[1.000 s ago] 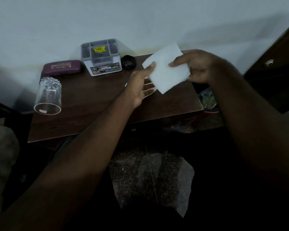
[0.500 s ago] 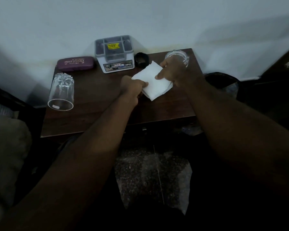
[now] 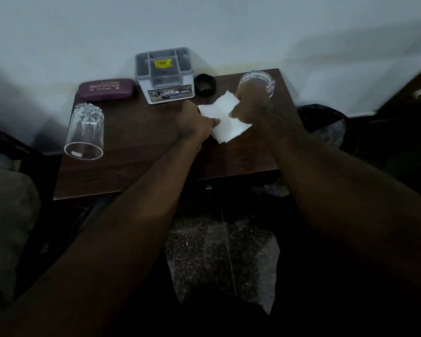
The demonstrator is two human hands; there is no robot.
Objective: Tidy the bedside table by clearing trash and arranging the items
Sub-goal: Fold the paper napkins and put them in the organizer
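- A stack of white paper tissues [image 3: 226,117], square-cut with its edges slightly fanned, sits between the two hands, right of the middle of the dark brown wooden worktop [image 3: 141,149]. Whether it rests on the wood or hangs just above it cannot be told.
- The left hand [image 3: 193,122] pinches the stack's left edge, thumb on top.
- The right hand [image 3: 253,105] pinches the right edge, thumb and forefinger on the paper.
- A clear upright drinking glass [image 3: 263,79] stands just behind the right hand, at the far right corner.
- A clear cut-glass tumbler [image 3: 84,131] lies on its side near the left edge, well apart from the tissues.
- Along the wall stand a maroon spectacle case [image 3: 106,89], a grey-and-white plastic organiser box [image 3: 165,76] and a small black round object [image 3: 205,84].
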